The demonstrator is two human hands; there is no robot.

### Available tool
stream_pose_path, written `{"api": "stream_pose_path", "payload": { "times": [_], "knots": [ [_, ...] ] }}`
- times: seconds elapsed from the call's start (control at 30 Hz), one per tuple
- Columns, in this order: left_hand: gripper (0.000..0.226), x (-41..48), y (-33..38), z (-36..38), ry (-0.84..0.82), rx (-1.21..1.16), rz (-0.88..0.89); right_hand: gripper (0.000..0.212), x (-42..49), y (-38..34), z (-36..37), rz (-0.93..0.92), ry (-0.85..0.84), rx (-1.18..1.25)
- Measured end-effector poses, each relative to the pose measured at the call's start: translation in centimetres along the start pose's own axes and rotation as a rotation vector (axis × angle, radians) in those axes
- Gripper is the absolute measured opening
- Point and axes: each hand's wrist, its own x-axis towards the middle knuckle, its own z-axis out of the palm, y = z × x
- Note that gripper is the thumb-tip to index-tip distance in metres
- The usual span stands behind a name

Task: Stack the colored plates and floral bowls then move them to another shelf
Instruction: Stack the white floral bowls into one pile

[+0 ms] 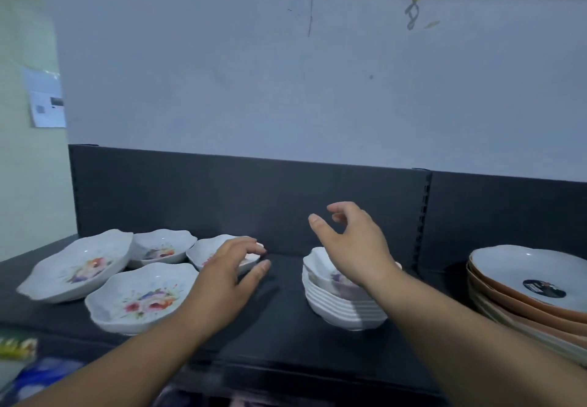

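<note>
Several white floral bowls lie loose on the left of the dark shelf (279, 327): a large one (79, 267), one behind it (160, 248), one in front (139, 298), and a small one (206, 249). My left hand (228, 273) reaches over that small bowl with its fingers on the far rim. A stack of floral bowls (340, 305) stands mid-shelf. My right hand (352, 244) hovers above the stack, fingers spread and holding nothing. A pile of colored plates (521, 282), orange-rimmed, sits at the right edge.
A dark back panel (247, 203) rises behind the shelf, with a slotted upright (424, 216) behind the stack. A pale wall is above. Blurred packaging (19, 346) shows at the lower left, below the shelf.
</note>
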Motion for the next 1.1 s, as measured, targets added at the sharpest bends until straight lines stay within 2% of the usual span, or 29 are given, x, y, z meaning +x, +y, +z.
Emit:
{"api": "stream_pose_path", "payload": {
  "times": [0.1,0.27,0.47,0.6,0.73,0.87,1.1],
  "knots": [
    [0.017,-0.5,-2.2,-3.1,0.103,0.092,-0.096,0.046,-0.2,-1.9,3.7,-0.033,-0.086,0.019],
    [0.025,-2.4,-6.6,-8.4,0.165,0.246,-0.245,0.043,-0.6,-4.2,10.1,-0.023,-0.270,0.000],
    [0.038,-4.6,-10.3,-13.0,0.155,0.398,-0.436,0.046,-1.3,-5.4,15.8,0.065,-0.453,-0.035],
    [0.044,-5.3,-12.2,-14.0,0.082,0.424,-0.565,0.050,-1.9,-5.2,18.3,0.241,-0.588,0.034],
    [0.045,-5.5,-13.0,-14.0,0.045,0.452,-0.567,0.029,-2.1,-4.7,19.9,0.380,-0.638,0.163],
    [0.042,-5.1,-13.1,-13.7,0.045,0.441,-0.539,0.034,-1.8,-4.3,20.1,0.433,-0.615,0.265],
    [0.034,-4.3,-11.9,-12.5,0.070,0.361,-0.400,0.030,-1.5,-4.3,17.7,0.397,-0.518,0.331]
  ]
}}
